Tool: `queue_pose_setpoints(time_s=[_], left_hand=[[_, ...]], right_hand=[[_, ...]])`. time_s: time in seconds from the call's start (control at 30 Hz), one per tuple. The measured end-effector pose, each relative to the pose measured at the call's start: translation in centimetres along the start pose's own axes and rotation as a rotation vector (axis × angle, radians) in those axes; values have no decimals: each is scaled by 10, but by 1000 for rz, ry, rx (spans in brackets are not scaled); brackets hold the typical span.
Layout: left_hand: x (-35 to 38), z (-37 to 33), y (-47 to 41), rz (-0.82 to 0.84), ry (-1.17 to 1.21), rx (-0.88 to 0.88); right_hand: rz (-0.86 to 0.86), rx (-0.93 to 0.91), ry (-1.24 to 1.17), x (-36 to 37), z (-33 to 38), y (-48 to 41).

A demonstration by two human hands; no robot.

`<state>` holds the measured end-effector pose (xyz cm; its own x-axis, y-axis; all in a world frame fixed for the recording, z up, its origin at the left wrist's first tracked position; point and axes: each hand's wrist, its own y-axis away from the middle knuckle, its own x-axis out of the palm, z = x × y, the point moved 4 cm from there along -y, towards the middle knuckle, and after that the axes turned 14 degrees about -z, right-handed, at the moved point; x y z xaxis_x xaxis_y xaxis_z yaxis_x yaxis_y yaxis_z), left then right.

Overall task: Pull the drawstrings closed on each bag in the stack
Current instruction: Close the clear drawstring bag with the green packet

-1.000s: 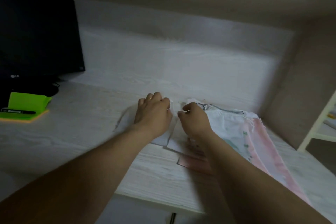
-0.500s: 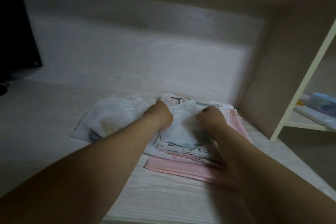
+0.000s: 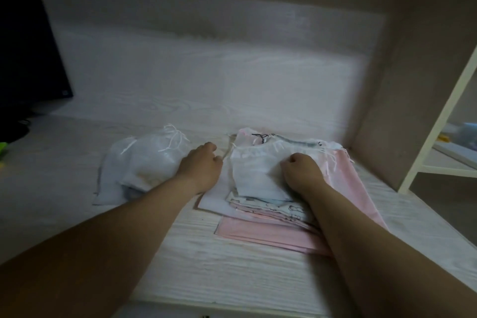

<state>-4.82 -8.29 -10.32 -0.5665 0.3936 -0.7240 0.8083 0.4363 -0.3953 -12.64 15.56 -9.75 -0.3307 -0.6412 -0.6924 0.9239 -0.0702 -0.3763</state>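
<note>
The step now looks like closing the top bag (image 3: 254, 175), the white one on the stack (image 3: 260, 236). To do it well, one hand should hold the cloth near the mouth and keep it from sliding. The other hand should pinch only the string and pull it out to the side, slow and even, so the mouth puckers up tight. It helps to grab just one bag, because the bags under it are thin and could come along too. The right hand (image 3: 302, 173) sits on the right part of the top bag. Its fingers are curled down into the cloth, and it seems to pinch it there. The left hand (image 3: 202, 165) is just beside the bag's left edge, with its fingers curled too. A thin drawstring (image 3: 229, 148) runs right by its fingertips, but I cannot tell if it really holds the string. The mouth of the top bag is on the far side, just past both hands, and it looks only a little bunched. The stack lies on the desk (image 3: 232, 279) near the right wall. A loose pile of white bags (image 3: 144, 162) lies to the left, touching the left wrist.
</note>
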Motion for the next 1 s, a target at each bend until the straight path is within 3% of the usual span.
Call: queue_pose_setpoints(time_s=[0.2, 0.37, 0.43, 0.53, 0.67, 0.77, 0.9, 1.0], left_hand=[[-17, 18, 3, 72, 67, 40], [-20, -12, -1, -74, -44, 108], [-13, -30, -2, -27, 43, 17], [-3, -39, -5, 2, 256, -181], [2, -38, 0, 93, 734, -444], [5, -45, 6, 249, 970, -512], [7, -46, 14, 373, 1001, -539], [7, -47, 20, 462, 996, -553]], right_hand=[[36, -24, 11, 0, 5, 1], [61, 25, -3, -8, 13, -3], [48, 71, -95, -10, 15, -3], [44, 232, -455, -18, 18, 2], [150, 441, -838, -35, 22, 12], [271, 462, -888, -45, 20, 21], [432, 439, -893, -51, 16, 20], [403, 437, -854, -46, 19, 17]])
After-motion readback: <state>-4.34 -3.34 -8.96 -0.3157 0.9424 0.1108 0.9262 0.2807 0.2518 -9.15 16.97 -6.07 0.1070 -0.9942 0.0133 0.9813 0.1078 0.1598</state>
